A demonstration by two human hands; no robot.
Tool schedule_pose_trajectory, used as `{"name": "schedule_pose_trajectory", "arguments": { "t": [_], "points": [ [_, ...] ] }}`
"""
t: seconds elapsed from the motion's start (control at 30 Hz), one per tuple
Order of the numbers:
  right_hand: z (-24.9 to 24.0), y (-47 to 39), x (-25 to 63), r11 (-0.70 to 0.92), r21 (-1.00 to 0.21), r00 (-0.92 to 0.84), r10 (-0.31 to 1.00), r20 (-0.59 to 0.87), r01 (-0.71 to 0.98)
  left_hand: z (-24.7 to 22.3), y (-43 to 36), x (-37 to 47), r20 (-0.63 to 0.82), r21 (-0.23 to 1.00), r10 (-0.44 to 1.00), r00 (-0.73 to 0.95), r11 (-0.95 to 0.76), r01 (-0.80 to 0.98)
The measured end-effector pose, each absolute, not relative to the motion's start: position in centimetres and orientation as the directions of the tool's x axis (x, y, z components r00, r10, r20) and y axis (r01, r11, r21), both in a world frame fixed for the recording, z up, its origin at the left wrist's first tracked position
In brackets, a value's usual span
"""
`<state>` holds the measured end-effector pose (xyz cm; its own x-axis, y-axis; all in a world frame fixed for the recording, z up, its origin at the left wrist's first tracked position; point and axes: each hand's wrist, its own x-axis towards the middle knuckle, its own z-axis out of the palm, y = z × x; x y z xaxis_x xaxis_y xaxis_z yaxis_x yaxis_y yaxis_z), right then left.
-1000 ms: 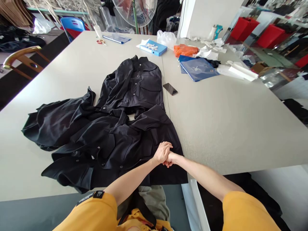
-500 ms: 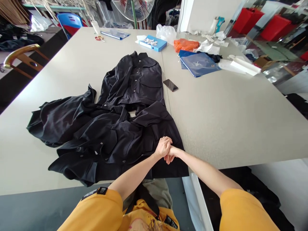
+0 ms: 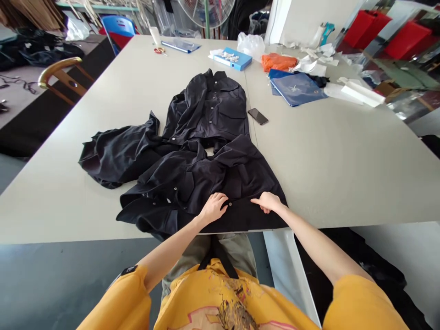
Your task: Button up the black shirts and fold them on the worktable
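Observation:
A dark jacket (image 3: 202,176) with flap pockets and metal snap buttons lies spread along the near table edge. My left hand (image 3: 213,207) rests on its front, thumb and fingers apart beside a snap button (image 3: 230,204). To the right, my right hand (image 3: 268,201) is over the jacket's lower end, index finger stretched out to the left and the other fingers curled, with nothing visible in it. Farther back is a second dark jacket (image 3: 215,107), buttoned and lying flat. Bunched dark fabric (image 3: 120,153), perhaps a sleeve, spreads to the left.
A phone (image 3: 257,116) lies right of the far jacket. At the back are a blue box (image 3: 237,59), an orange bag (image 3: 278,62), blue plastic folders (image 3: 297,89), white scraps and scissors (image 3: 160,51). A wooden chair (image 3: 62,78) stands beyond the left table edge.
My clasped hands have come apart: the left is now on the jacket front, the right farther right with its index finger out. The view has shifted, so the table's contents appear farther right.

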<state>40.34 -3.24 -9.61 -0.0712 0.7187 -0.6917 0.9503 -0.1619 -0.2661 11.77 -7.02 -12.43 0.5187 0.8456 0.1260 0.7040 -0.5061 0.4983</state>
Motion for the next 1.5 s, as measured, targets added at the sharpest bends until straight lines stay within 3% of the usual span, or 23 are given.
{"name": "schedule_pose_trajectory", "arguments": {
  "t": [0.07,0.13,0.27,0.37,0.53,0.7,0.83,1.07,1.2,1.33,1.5],
  "points": [
    [-9.1,-4.9,38.5,0.028,-0.225,-0.142,0.850,-0.508,0.974,-12.8,-7.5,10.5,0.136,0.486,0.808,0.573,-0.559,0.672],
    [-8.8,-6.7,36.0,0.172,-0.267,-0.263,0.896,-0.358,0.948,-12.9,-7.6,10.5,0.140,0.466,0.783,0.607,-0.593,0.657],
    [-10.1,-10.7,31.7,0.444,-0.386,-0.508,0.858,-0.078,0.808,-13.4,-7.4,11.8,0.129,0.379,0.789,0.600,-0.598,0.706],
    [-12.3,-13.6,30.8,0.581,-0.306,-0.592,0.803,0.068,0.754,-14.3,-6.8,12.4,0.136,0.326,0.836,0.532,-0.544,0.773],
    [-14.8,-16.6,31.4,0.605,-0.180,-0.603,0.795,0.071,0.776,-14.8,-4.4,11.5,0.196,0.309,0.778,0.597,-0.627,0.715],
    [-14.6,-16.5,31.7,0.625,-0.207,-0.626,0.777,0.069,0.753,-13.3,-3.3,10.2,0.275,0.190,0.619,0.736,-0.785,0.589],
    [-14.5,-16.6,32.0,0.607,-0.248,-0.605,0.791,0.094,0.755,-13.3,-5.2,9.9,0.214,0.130,0.497,0.841,-0.868,0.480],
    [-14.8,-17.8,33.0,0.652,-0.231,-0.650,0.754,0.094,0.722,-14.5,-5.8,8.9,0.138,0.179,0.554,0.821,-0.829,0.529],
    [-14.4,-17.9,33.1,0.644,-0.279,-0.648,0.756,0.089,0.712,-13.9,-5.7,8.9,0.091,0.197,0.561,0.823,-0.820,0.537],
    [-13.9,-17.3,33.0,0.567,-0.368,-0.588,0.806,0.063,0.737,-13.5,-6.5,8.4,0.122,0.240,0.516,0.848,-0.844,0.479],
    [-13.7,-17.2,32.6,0.562,-0.330,-0.583,0.812,0.043,0.759,-13.9,-7.4,8.2,0.186,0.225,0.489,0.852,-0.865,0.448]
  ]
}}
